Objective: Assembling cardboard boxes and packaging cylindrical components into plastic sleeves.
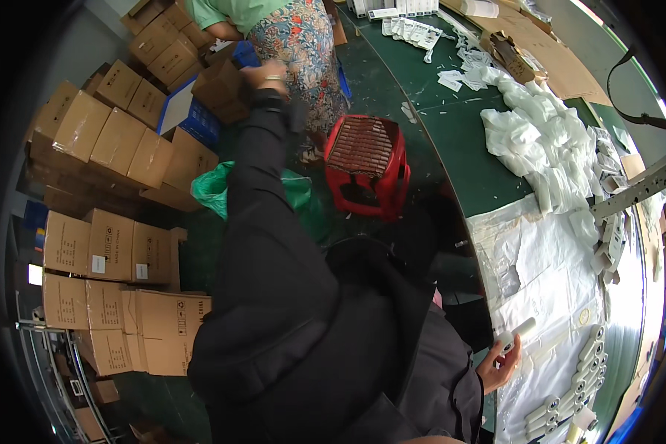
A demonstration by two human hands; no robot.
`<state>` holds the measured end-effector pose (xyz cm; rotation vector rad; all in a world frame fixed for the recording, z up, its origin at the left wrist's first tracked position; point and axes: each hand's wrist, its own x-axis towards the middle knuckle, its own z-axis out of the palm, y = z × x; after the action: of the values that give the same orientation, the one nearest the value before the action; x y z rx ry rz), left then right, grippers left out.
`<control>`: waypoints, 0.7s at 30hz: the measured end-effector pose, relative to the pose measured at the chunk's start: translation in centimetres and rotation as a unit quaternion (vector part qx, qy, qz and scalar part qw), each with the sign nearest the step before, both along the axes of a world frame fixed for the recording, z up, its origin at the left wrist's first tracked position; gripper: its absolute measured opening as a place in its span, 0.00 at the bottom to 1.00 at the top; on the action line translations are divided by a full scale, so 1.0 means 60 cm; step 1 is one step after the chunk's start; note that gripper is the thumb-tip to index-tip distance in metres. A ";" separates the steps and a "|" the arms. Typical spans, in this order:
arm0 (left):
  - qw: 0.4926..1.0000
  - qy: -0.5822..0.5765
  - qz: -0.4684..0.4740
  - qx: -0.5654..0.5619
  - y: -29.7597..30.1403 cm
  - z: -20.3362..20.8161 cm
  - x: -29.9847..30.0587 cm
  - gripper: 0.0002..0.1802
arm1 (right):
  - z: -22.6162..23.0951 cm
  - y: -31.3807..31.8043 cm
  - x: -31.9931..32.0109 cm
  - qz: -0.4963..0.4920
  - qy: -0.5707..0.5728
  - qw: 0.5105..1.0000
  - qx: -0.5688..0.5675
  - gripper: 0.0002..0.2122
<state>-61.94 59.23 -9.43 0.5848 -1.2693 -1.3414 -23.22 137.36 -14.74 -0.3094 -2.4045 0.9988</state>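
Observation:
My left arm, in a black sleeve, stretches to the upper left. My left hand (266, 76), with a band at the wrist, is at the edge of a brown cardboard box (222, 90); blur hides its fingers' grip. At the lower right, my right hand (500, 368) holds a white tube-shaped piece (524, 327) over the table's near edge, fingers closed round its lower end. Several similar white tubes with dark round ends (590, 362) lie in rows on the white sheeting (540, 274) beside that hand.
Stacked cartons (111, 140) fill the left side. A red stool (368, 166) with a slatted top and a green bag (300, 194) stand on the floor. Another person (296, 52) stands beyond my left hand. Crumpled white plastic (533, 133) lies on the green table (459, 140).

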 end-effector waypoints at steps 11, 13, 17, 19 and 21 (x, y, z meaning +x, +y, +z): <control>0.934 -0.253 0.117 0.224 -0.219 0.167 0.357 0.16 | 0.003 -0.009 0.004 -0.026 -0.008 0.999 0.035 0.17; 0.930 -0.248 0.138 0.232 -0.223 0.175 0.376 0.16 | 0.000 -0.004 0.003 -0.027 -0.004 0.999 0.039 0.17; 0.925 -0.237 0.143 0.259 -0.225 0.191 0.391 0.18 | -0.009 0.001 -0.001 -0.021 0.005 0.999 0.050 0.17; 0.924 -0.240 0.153 0.254 -0.211 0.175 0.379 0.18 | -0.008 -0.001 -0.001 -0.023 0.004 0.998 0.052 0.17; 0.923 -0.240 0.179 0.240 -0.186 0.173 0.369 0.18 | -0.004 -0.003 -0.001 -0.020 0.003 0.999 0.050 0.18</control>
<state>-39.83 48.09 0.97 1.4920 -1.1280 -1.2332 -23.27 137.18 -14.96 -0.3170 -2.4236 0.8585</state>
